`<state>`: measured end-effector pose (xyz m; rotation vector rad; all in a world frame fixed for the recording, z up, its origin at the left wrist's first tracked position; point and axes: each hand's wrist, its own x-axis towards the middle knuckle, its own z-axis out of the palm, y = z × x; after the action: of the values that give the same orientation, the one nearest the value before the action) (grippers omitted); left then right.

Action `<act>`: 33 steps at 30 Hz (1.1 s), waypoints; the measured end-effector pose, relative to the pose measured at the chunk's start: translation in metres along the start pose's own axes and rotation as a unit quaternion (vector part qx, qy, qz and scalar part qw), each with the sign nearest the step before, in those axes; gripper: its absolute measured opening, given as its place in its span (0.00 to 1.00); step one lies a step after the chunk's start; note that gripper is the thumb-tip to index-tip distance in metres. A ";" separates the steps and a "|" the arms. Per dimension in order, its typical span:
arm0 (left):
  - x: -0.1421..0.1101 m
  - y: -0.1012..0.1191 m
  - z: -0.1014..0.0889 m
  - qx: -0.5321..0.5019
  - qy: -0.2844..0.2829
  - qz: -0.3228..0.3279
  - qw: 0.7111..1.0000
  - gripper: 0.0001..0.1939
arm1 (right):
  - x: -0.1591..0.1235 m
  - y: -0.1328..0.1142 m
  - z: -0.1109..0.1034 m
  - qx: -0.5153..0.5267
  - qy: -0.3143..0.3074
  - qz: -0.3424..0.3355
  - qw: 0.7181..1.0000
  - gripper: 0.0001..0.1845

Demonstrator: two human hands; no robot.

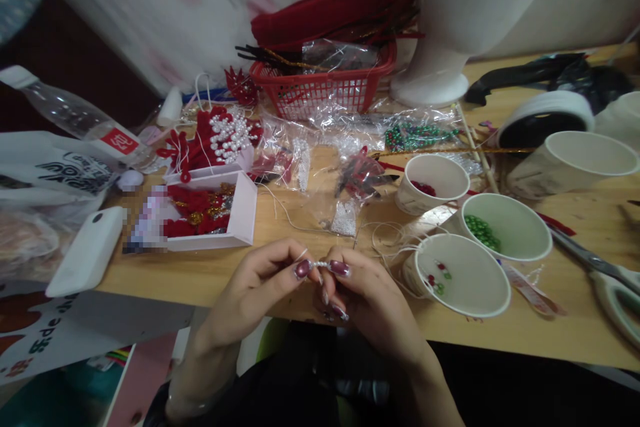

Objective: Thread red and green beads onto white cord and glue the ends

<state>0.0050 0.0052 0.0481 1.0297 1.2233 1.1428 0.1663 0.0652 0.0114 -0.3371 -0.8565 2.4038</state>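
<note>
Between my two hands, at the table's front edge, a short string of small white beads [321,265] is stretched. My left hand [267,290] pinches its left end between thumb and forefinger, with a bit of white cord poking up there. On the other end, the thumb and forefinger of my right hand [363,293] are closed in a pinch, its other fingers curled below. Nearest my right hand stands a paper cup [463,273] holding a few red and green beads. A loose coil of pale cord [387,240] lies beside that cup.
Behind are a cup of green beads [505,227] and a cup of dark red beads [433,180]. Scissors [595,260] lie at right. A white box [243,210] of red and gold pieces, a phone [87,250] and a bottle [80,107] are at left. A red basket [320,83] stands behind.
</note>
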 end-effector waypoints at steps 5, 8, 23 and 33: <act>0.001 0.000 0.000 -0.011 -0.022 0.004 1.000 0.12 | -0.001 0.001 0.000 -0.011 0.006 -0.004 1.000 0.17; 0.001 0.000 0.001 -0.006 -0.029 0.002 1.000 0.12 | -0.001 0.002 0.000 -0.004 0.007 -0.001 1.000 0.17; 0.000 0.003 0.002 -0.019 -0.059 -0.006 0.998 0.11 | -0.001 0.001 0.001 -0.019 0.008 0.004 1.000 0.17; 0.000 0.005 0.004 0.010 -0.057 -0.015 0.998 0.12 | -0.001 -0.001 0.004 -0.024 0.029 0.025 0.999 0.17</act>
<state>0.0081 0.0064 0.0529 1.0748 1.1578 1.0368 0.1659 0.0632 0.0153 -0.4507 -0.8889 2.4102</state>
